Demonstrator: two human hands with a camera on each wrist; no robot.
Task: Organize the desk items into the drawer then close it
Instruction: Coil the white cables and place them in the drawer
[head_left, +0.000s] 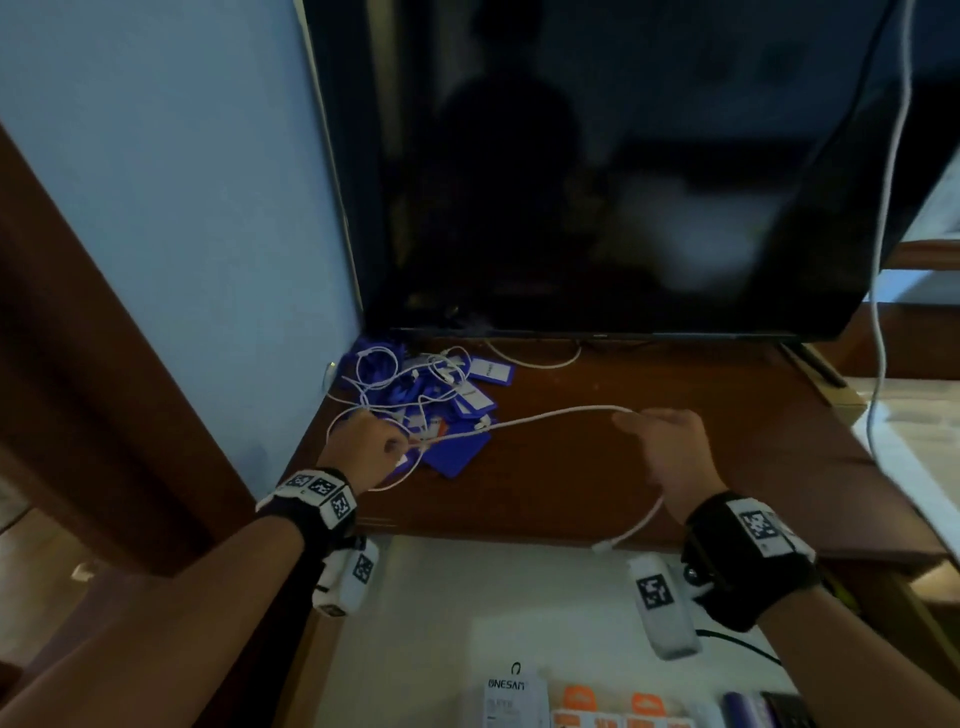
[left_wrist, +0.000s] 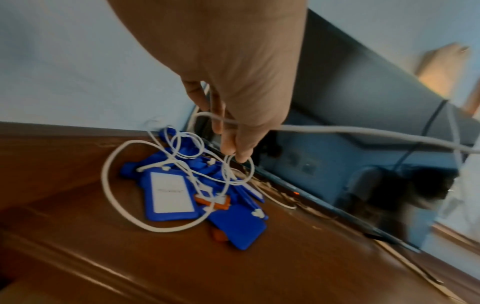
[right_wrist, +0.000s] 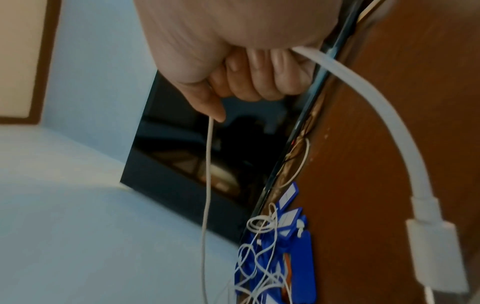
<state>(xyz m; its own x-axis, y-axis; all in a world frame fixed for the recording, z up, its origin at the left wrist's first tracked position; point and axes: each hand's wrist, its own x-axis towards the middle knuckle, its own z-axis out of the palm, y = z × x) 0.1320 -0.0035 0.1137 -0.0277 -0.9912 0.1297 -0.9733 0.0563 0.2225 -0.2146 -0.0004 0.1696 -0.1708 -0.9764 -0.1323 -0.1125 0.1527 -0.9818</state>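
Both hands' fingers pinch white cable (head_left: 545, 415) above brown desk (head_left: 623, 467), blue wall (head_left: 182, 208).

Straight ahead of you stands a big black monitor (head_left: 623, 166), screen dark, catching a dim reflection of a figure and a pale blur. To its left runs a pale blue wall (head_left: 171, 182), and further left a dark brown wooden frame (head_left: 78, 338) slants down toward you. On the right, a thin white wire (head_left: 891, 208) hangs down past the monitor's edge, with a black wire beside it higher up. Under the monitor's bottom edge another white wire (head_left: 535, 361) loops along the wood. At the far right there's a pale surface (head_left: 914, 441), blurred. From your left wrist, the screen's lower edge shows a small orange light (left_wrist: 295, 193).
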